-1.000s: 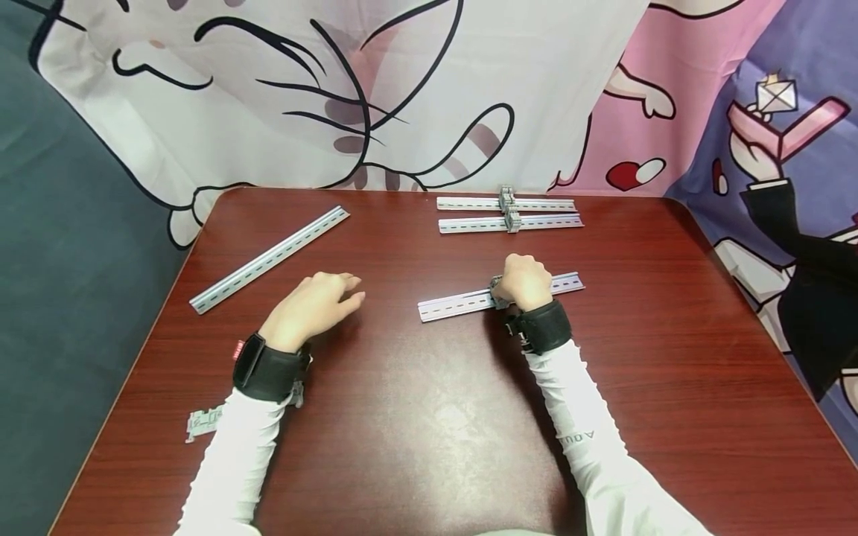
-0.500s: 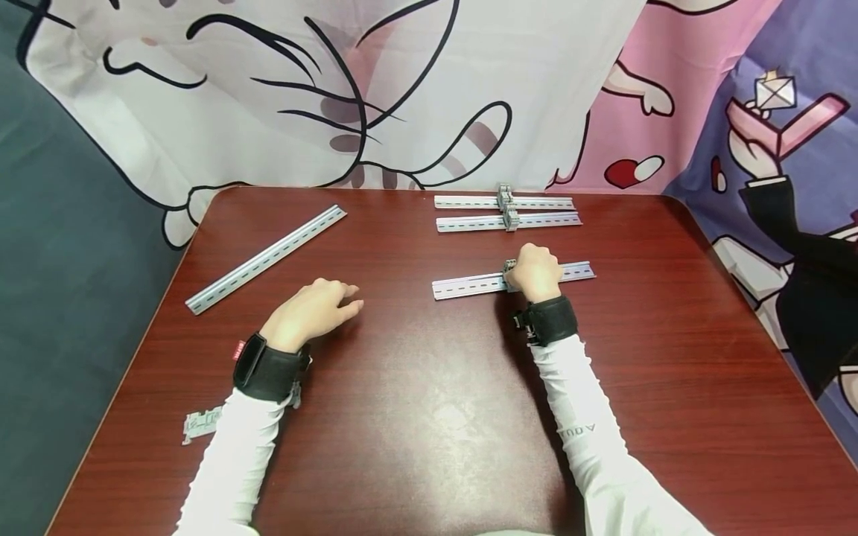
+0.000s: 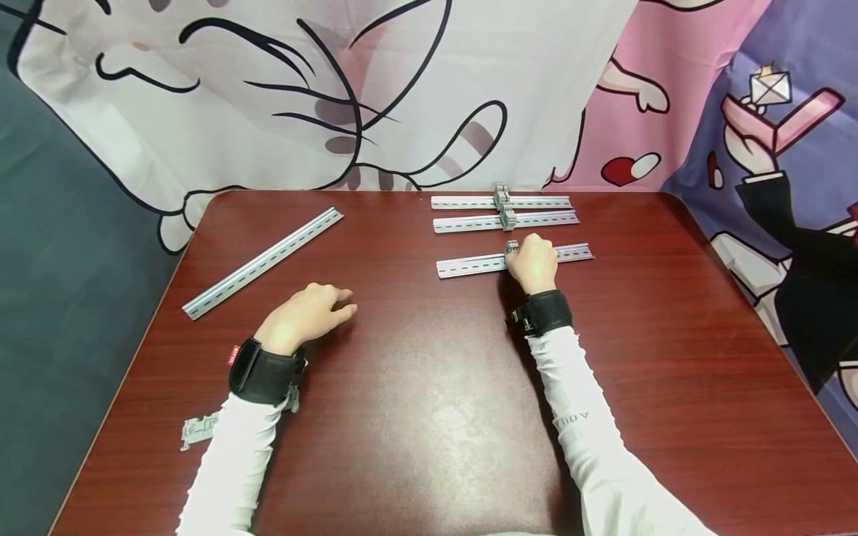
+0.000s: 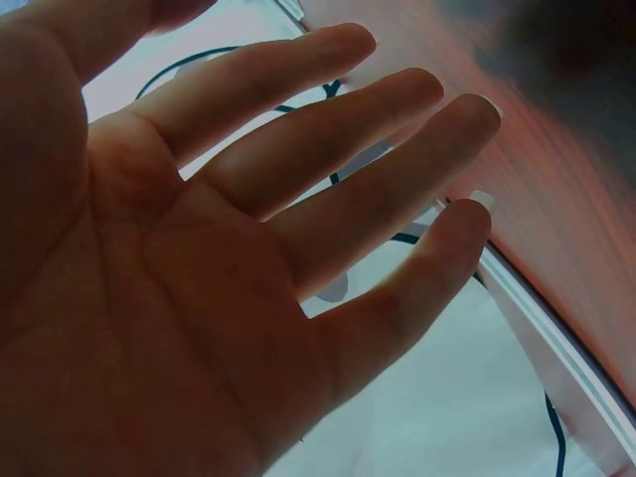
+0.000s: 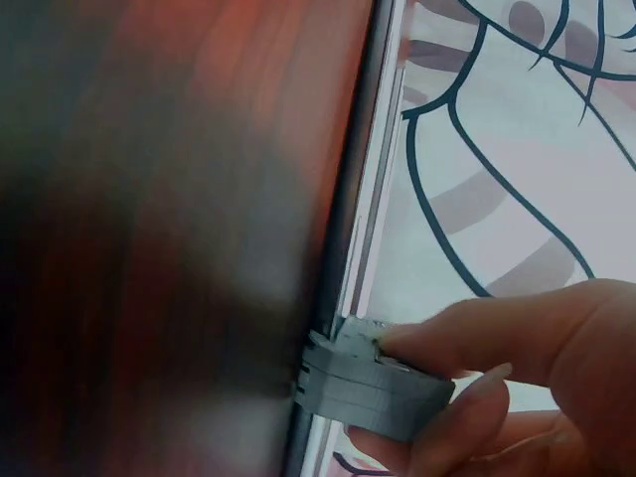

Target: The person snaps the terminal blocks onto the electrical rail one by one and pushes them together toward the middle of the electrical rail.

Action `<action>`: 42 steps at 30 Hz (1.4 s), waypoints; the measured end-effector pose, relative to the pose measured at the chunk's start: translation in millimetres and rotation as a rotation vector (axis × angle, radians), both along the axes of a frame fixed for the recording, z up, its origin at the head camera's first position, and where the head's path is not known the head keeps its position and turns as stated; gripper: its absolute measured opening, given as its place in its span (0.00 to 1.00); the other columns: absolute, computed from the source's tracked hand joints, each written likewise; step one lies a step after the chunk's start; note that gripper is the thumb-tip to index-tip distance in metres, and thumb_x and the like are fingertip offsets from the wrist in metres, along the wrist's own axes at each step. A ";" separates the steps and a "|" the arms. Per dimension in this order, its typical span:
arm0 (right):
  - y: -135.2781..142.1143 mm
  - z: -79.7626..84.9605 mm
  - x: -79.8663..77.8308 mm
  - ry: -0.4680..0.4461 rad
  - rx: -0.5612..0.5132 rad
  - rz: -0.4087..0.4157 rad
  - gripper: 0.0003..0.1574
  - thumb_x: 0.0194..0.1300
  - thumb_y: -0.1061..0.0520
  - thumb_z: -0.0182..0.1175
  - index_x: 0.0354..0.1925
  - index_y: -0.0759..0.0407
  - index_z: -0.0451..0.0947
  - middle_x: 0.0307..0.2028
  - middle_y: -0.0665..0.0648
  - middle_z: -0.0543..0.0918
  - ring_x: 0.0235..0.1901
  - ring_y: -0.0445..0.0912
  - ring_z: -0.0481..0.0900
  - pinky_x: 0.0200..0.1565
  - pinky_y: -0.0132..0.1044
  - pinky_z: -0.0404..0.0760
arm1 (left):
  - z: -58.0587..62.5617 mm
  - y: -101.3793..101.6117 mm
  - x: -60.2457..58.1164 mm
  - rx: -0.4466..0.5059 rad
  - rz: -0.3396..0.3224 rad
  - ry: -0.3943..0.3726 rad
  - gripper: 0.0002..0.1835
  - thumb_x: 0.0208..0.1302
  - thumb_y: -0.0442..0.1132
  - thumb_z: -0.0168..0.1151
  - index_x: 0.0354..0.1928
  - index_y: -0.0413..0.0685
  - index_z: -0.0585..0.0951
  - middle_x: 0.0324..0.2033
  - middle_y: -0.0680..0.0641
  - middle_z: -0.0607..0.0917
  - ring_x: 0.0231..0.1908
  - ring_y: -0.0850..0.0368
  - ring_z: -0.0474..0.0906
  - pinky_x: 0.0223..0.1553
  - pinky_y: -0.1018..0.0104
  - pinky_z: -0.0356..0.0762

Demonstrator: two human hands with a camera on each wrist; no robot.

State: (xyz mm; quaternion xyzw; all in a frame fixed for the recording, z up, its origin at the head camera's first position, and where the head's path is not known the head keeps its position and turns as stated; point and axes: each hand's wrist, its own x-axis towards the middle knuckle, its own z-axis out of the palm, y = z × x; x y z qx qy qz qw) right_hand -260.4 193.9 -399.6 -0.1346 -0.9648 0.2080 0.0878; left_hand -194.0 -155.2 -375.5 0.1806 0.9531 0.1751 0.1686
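Observation:
My right hand point(image 3: 534, 264) pinches a grey terminal block point(image 5: 373, 390) between thumb and fingers. The block sits on a slotted metal DIN rail point(image 3: 472, 266), which sticks out on both sides of the hand. Just behind it lie two more DIN rails, a nearer one point(image 3: 465, 224) and a farther one point(image 3: 462, 202), each carrying a grey block near its middle. My left hand point(image 3: 304, 316) hovers over the table's left half, holding nothing. Its fingers point(image 4: 348, 219) are spread and loosely extended in the left wrist view.
A bare DIN rail point(image 3: 264, 263) lies slantwise at the back left of the brown table point(image 3: 402, 417). Pale grey-green pieces point(image 3: 198, 429) lie partly hidden under the left forearm. A printed cloth point(image 3: 415, 89) hangs along the table's back edge.
My right hand has moved the rail with its block away from me, closer to the two back rails and more parallel to them. The left hand has hardly moved.

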 end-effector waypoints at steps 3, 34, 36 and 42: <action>0.2 -1.9 -5.1 0.035 0.003 0.003 0.19 0.58 0.56 0.56 0.32 0.75 0.79 0.38 0.79 0.82 0.40 0.72 0.80 0.41 0.60 0.79 | 0.7 -0.5 3.5 0.003 0.003 -0.012 0.25 0.70 0.44 0.52 0.62 0.34 0.73 0.59 0.32 0.77 0.59 0.39 0.74 0.58 0.43 0.71; 22.9 4.2 -12.4 -0.082 0.002 -0.044 0.29 0.63 0.41 0.60 0.35 0.69 0.77 0.42 0.77 0.82 0.41 0.68 0.82 0.38 0.60 0.80 | 25.7 -56.4 25.9 -0.041 0.046 -0.034 0.32 0.70 0.46 0.53 0.66 0.27 0.65 0.63 0.25 0.69 0.64 0.30 0.65 0.61 0.38 0.65; 26.9 8.8 -4.8 -0.067 0.002 -0.015 0.32 0.64 0.38 0.59 0.34 0.70 0.77 0.41 0.77 0.82 0.41 0.69 0.81 0.37 0.59 0.80 | 20.2 -62.7 14.6 -0.085 0.077 -0.033 0.35 0.70 0.46 0.52 0.68 0.26 0.60 0.64 0.22 0.63 0.65 0.26 0.60 0.63 0.36 0.61; 35.3 28.4 16.0 -0.038 -0.054 0.192 0.26 0.67 0.45 0.53 0.38 0.65 0.85 0.35 0.69 0.86 0.38 0.63 0.82 0.38 0.54 0.77 | -3.4 -84.7 -23.8 -0.178 0.210 -0.049 0.43 0.70 0.52 0.50 0.71 0.25 0.46 0.66 0.15 0.50 0.64 0.13 0.46 0.63 0.27 0.51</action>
